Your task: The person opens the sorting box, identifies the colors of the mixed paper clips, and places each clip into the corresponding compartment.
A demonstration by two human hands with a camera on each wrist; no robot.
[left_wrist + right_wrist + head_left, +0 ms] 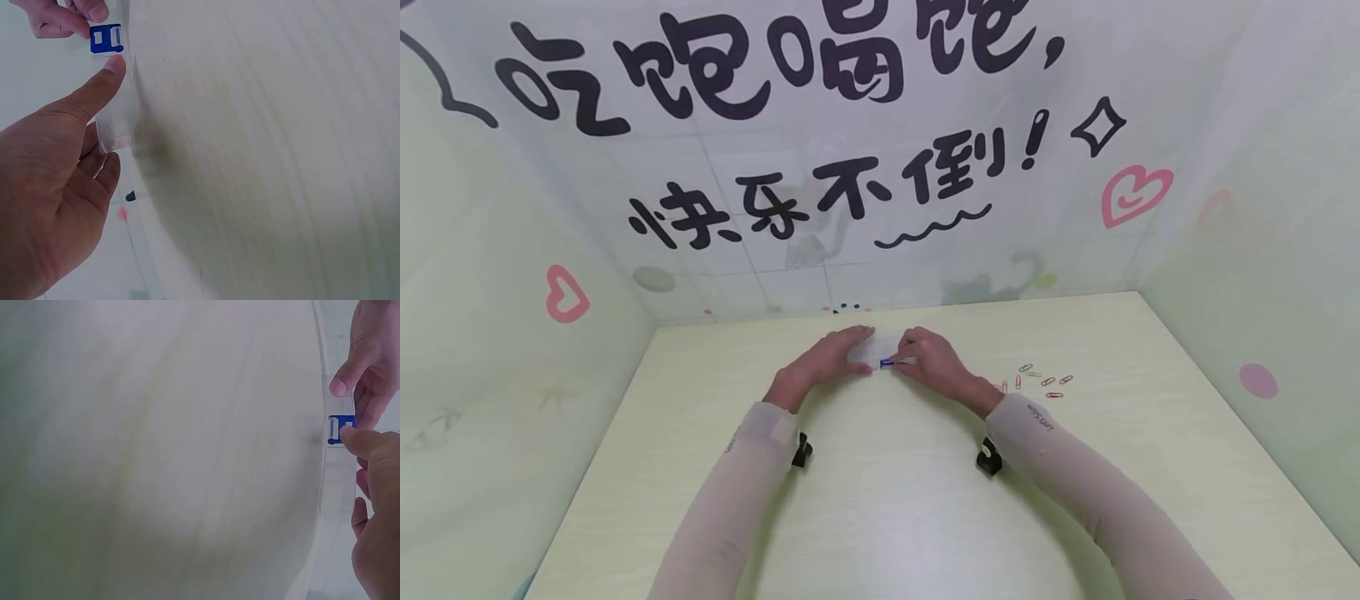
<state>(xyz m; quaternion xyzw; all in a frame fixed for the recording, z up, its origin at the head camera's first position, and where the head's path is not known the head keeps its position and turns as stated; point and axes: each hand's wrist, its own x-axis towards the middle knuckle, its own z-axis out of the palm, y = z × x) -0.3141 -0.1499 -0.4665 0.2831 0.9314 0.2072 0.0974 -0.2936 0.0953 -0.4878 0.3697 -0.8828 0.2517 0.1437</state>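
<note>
A clear plastic box [874,346] with a blue latch [107,40] on its front side is on the table's far part, between both hands. My left hand [827,360] grips its left end, the thumb on the front and the fingers reaching round behind, as the left wrist view shows. My right hand [936,363] holds the box at the latch, with the thumb [357,439] on the blue piece and the other fingers curled on the far side. Whatever lies inside the box is hidden.
Several loose paper clips [1054,395], red, green and yellow, lie scattered right of my right hand. A pale wood table [887,517] spreads under both forearms. Translucent printed sheets [865,275] wall off its back and sides. Black mounts [988,458] sit at the wrists.
</note>
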